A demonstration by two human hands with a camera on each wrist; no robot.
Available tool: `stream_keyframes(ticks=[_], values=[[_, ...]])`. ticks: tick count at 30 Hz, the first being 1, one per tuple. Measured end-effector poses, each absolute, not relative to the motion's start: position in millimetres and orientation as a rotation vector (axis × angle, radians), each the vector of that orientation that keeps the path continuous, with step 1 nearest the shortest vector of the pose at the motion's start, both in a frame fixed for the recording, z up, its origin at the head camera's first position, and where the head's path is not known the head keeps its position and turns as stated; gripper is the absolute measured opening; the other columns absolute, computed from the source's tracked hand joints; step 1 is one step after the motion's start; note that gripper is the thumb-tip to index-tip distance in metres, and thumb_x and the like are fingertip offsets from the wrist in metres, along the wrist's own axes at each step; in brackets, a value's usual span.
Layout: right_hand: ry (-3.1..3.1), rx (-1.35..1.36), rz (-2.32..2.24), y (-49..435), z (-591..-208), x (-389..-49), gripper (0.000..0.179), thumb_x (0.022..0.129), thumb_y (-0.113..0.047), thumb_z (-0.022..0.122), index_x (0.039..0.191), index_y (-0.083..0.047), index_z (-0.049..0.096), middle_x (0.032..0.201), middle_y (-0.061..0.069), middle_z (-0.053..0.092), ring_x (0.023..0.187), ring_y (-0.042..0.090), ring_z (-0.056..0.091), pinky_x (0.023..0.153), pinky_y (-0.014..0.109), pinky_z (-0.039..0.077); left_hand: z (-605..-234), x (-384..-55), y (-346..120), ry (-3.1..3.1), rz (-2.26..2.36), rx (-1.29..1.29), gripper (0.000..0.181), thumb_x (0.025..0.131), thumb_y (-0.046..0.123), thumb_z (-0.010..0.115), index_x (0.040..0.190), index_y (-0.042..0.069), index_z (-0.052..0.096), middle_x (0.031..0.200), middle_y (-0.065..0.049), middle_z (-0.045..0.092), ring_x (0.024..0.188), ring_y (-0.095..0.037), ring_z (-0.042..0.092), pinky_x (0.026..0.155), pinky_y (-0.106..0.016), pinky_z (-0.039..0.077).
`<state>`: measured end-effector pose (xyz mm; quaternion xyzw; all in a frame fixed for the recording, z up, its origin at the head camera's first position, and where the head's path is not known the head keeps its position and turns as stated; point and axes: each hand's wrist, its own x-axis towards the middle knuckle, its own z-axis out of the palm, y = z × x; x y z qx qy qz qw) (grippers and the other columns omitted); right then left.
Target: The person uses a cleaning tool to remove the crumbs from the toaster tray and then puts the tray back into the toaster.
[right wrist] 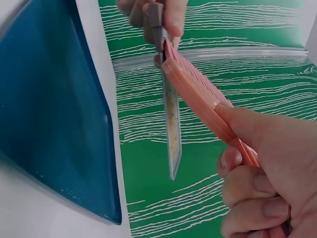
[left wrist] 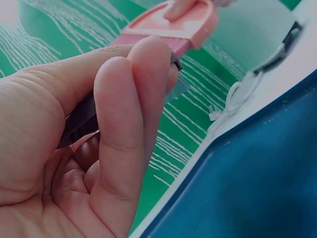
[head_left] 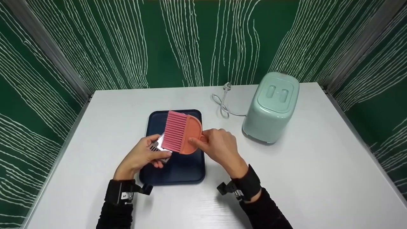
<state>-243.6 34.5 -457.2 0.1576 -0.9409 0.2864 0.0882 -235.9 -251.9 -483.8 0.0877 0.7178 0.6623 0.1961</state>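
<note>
Navy tray (head_left: pixel 187 171) — pink ridged tool (head_left: pixel 181 132) above, in both hands

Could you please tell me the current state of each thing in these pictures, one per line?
Pink ribbed plastic scraper: lifted above the tray, tilted, held at both ends.
Grey metal grate piece: against the scraper, pinched by the left hand.
Right hand: grips the scraper's rounded end.
Dark blue plastic tray: flat on the table.
Mint green toaster: upright, unplugged; white cord loose.
</note>
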Motion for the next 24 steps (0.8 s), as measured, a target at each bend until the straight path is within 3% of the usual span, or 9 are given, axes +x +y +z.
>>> stream_keyframes(ticks=[13, 24], values=[[-2.778, 0.389, 0.770, 53.0, -462.3, -255.4, 0.066, 0.093, -0.062, 0.076, 0.058, -0.023, 0.037, 0.054, -0.010, 0.028, 0.051, 0.011, 0.032, 0.051, 0.030, 0.018, -483.4, -234.0, -252.6, 2.021, 1.855, 0.232, 0.052, 0.092, 0.004, 0.084, 0.133, -0.006, 0.054, 0.082, -0.007, 0.076, 0.051, -0.011, 0.070, 0.048, -0.023, 0.056], [-2.715, 0.271, 0.806, 64.1, -460.7, -263.1, 0.063, 0.094, -0.060, 0.077, 0.058, -0.023, 0.039, 0.054, -0.009, 0.030, 0.053, 0.012, 0.035, 0.051, 0.030, 0.020, -483.4, -235.0, -255.9, 2.031, 1.839, 0.238, 0.051, 0.092, 0.006, 0.084, 0.132, -0.005, 0.054, 0.083, -0.008, 0.077, 0.052, -0.012, 0.071, 0.049, -0.025, 0.057]])
